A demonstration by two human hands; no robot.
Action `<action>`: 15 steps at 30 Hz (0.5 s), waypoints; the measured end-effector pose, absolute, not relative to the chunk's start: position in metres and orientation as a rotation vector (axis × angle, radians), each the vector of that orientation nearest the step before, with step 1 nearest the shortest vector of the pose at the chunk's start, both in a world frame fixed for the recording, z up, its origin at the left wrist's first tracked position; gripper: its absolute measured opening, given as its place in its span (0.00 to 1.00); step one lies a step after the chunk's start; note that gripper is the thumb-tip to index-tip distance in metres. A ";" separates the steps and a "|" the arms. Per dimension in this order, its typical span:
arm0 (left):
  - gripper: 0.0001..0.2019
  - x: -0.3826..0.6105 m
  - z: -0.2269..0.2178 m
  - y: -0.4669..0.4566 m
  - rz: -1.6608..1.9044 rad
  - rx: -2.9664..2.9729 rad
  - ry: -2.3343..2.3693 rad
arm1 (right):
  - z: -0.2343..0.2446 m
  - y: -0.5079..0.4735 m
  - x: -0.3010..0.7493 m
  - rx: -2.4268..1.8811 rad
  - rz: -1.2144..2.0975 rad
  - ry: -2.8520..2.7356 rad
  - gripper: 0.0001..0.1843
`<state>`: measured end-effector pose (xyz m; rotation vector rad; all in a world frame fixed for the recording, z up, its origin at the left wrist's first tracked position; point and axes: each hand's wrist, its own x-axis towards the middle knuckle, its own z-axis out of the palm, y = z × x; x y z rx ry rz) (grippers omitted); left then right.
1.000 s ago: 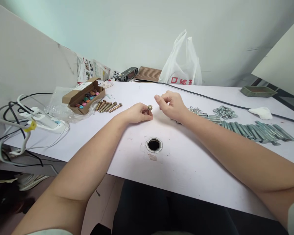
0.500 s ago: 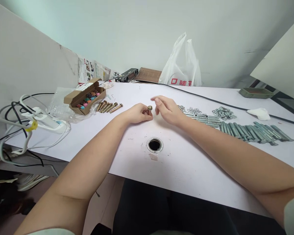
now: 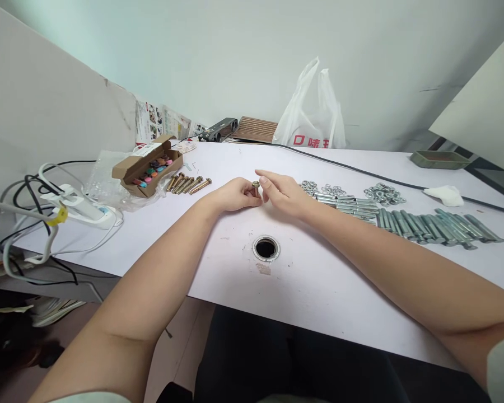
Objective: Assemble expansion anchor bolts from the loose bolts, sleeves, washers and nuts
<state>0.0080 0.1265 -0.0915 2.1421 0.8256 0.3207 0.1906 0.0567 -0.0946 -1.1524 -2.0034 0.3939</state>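
My left hand (image 3: 235,195) rests on the white table (image 3: 319,268) and pinches a brass-coloured bolt (image 3: 256,185) upright, its top end showing above my fingers. My right hand (image 3: 282,193) is right beside it, thumb and forefinger touching the bolt's top. Whether a small part sits between those fingertips cannot be told. Several brass bolts (image 3: 188,184) lie in a row to the left. To the right lie silver bolts (image 3: 428,225) and small piles of washers and nuts (image 3: 383,193).
A cardboard box of coloured pieces (image 3: 148,168) stands at the left by a power strip with cables (image 3: 73,204). A round cable hole (image 3: 266,248) is in front of my hands. A white plastic bag (image 3: 313,120), a black cable and a green tray (image 3: 440,159) are at the back.
My right hand has moved left from near the silver parts to the top of the bolt. My left hand has kept the bolt in place.
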 end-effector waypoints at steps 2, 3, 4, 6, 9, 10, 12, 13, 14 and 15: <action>0.10 0.009 -0.092 0.126 0.317 2.124 0.793 | -0.093 0.057 0.193 -1.164 0.383 -1.955 0.37; 0.11 0.009 -0.093 0.125 0.315 2.114 0.797 | -0.091 0.057 0.195 -1.176 0.367 -1.893 0.38; 0.11 0.010 -0.093 0.125 0.310 2.109 0.816 | -0.089 0.056 0.198 -1.186 0.350 -1.818 0.39; 0.13 0.010 -0.092 0.124 0.304 2.116 0.879 | -0.084 0.055 0.204 -1.188 0.325 -1.719 0.39; 0.15 0.006 -0.085 0.124 0.283 2.148 0.917 | -0.082 0.056 0.209 -1.175 0.298 -1.718 0.36; 0.15 0.002 -0.081 0.125 0.296 2.158 0.944 | -0.083 0.057 0.209 -1.176 0.286 -1.729 0.35; 0.16 -0.011 -0.070 0.129 0.394 2.172 1.095 | -0.088 0.058 0.206 -1.193 0.257 -1.780 0.32; 0.17 -0.018 -0.065 0.131 0.469 2.194 1.232 | -0.091 0.059 0.204 -1.197 0.233 -1.831 0.30; 0.17 -0.026 -0.060 0.135 0.513 2.220 1.384 | -0.094 0.059 0.202 -1.194 0.197 -1.897 0.29; 0.17 -0.034 -0.056 0.138 0.507 2.233 1.518 | -0.096 0.059 0.200 -1.185 0.154 -1.967 0.28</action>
